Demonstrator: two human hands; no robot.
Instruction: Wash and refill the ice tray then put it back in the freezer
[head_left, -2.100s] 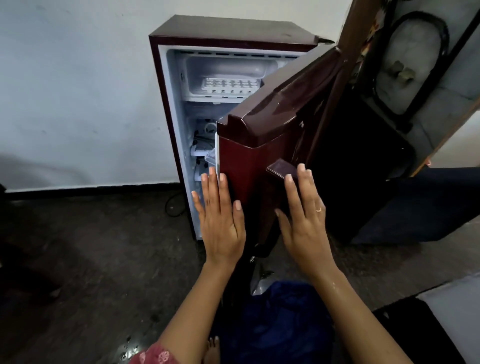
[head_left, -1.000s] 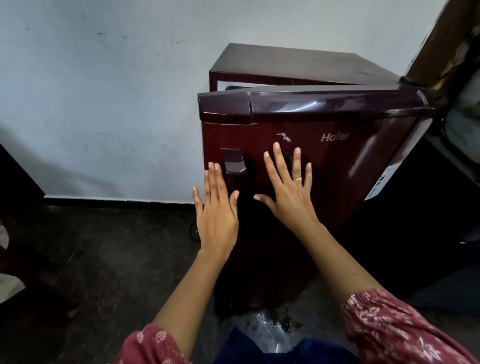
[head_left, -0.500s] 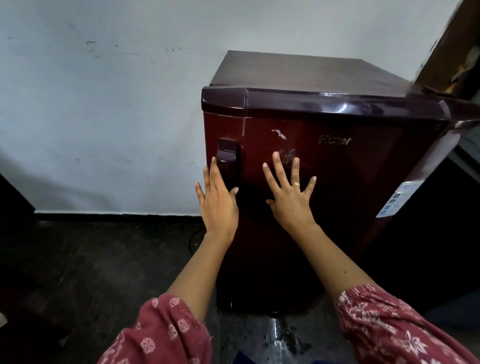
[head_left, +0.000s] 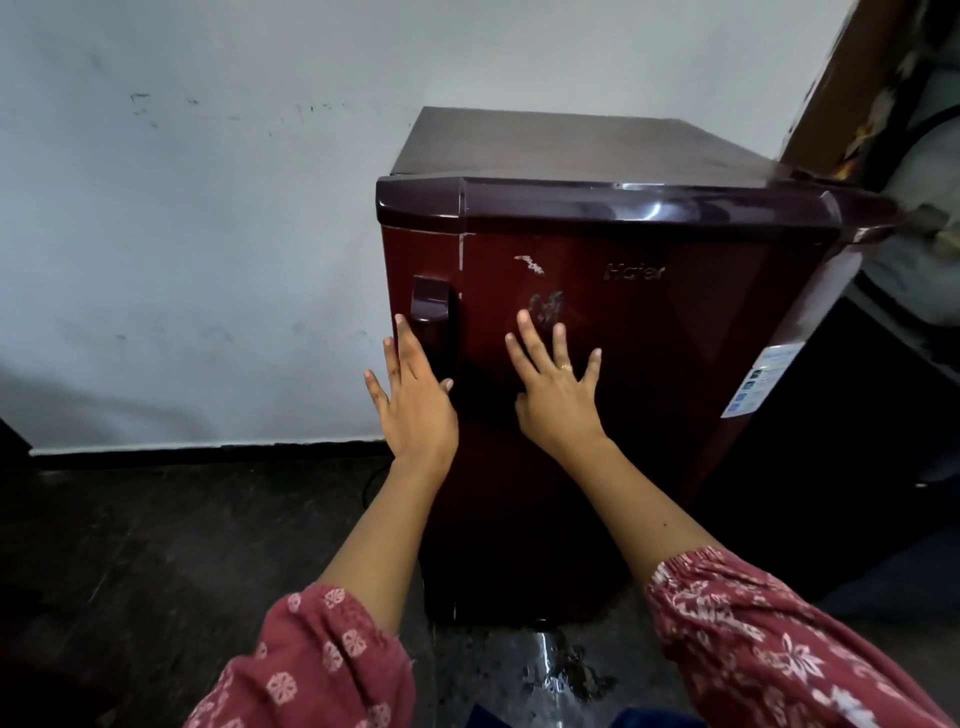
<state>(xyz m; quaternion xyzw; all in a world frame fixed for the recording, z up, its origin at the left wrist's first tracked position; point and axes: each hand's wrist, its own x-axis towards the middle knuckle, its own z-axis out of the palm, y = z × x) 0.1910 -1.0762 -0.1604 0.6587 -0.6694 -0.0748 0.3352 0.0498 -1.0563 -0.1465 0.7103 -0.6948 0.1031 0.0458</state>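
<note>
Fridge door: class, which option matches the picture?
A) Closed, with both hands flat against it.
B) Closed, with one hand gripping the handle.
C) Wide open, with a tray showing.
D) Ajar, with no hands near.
A: the fridge door shows no gap, and the left hand and right hand lie straight-fingered against it, neither gripping the handle.

The inside of the fridge (head_left: 571, 148) is hidden by its shut door (head_left: 665, 415). The print on the sticker (head_left: 761, 379) at the door's right edge cannot be read. The left sleeve (head_left: 322, 670) and right sleeve (head_left: 769, 639) are cut off below.
</note>
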